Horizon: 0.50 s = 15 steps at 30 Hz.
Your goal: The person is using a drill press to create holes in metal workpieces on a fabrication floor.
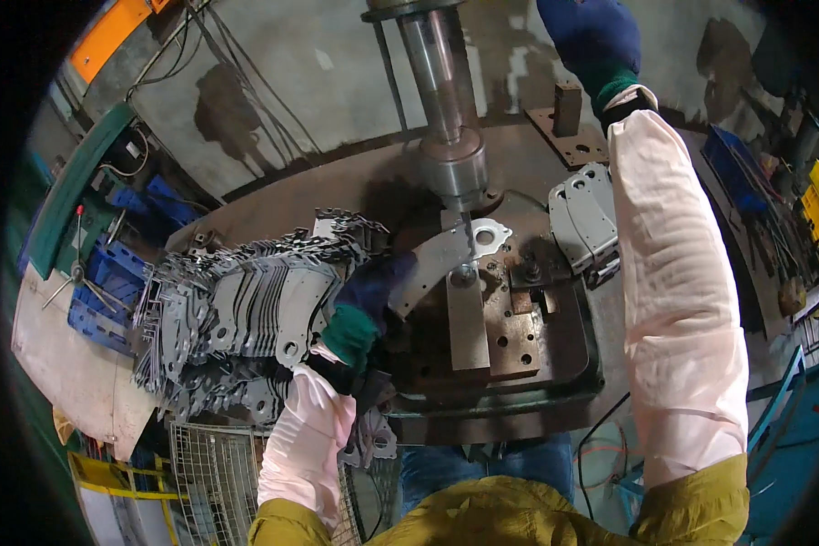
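Observation:
My left hand (373,289), in a blue glove with a green cuff, grips the left end of a flat grey metal plate (433,264). The plate's far end, which has a round hole, lies on a drilled steel fixture block (511,338), beneath the machine's steel spindle (455,168). The tool tip seems to meet the plate or stand just over it; I cannot tell which. High at the upper right is my right hand (593,44), also gloved. The picture's top edge cuts it off, and its fingers and anything in them are hidden.
Left of the fixture stands a large pile of similar metal plates (268,305). Several more plates (581,218) lie to the right, by an upright steel block (567,109). Blue bins (109,305) sit far left, a wire basket (214,473) below, and a blue tray (739,168) far right.

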### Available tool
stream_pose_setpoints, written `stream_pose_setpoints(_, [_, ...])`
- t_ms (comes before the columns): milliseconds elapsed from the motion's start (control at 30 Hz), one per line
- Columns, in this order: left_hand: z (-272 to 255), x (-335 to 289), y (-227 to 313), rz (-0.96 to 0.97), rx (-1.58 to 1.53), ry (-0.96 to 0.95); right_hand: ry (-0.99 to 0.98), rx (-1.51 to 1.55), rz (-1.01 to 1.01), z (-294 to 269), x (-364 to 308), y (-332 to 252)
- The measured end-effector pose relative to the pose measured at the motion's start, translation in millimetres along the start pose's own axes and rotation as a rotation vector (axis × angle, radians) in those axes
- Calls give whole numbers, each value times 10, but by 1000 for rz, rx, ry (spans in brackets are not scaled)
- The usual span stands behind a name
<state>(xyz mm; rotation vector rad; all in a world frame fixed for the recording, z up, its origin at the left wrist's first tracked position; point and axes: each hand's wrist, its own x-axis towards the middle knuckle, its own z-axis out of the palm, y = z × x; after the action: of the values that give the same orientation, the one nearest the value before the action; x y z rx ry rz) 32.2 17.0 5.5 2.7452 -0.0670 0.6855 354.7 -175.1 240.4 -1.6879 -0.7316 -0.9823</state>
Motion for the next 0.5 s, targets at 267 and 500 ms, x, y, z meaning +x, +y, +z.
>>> stream_pose_setpoints(267, [36, 45, 99, -86, -116, 38, -59, -139, 19, 11, 56, -1])
stream_pose_setpoints(500, [27, 31, 78, -122, -58, 65, -263, 13, 91, -234, -87, -31])
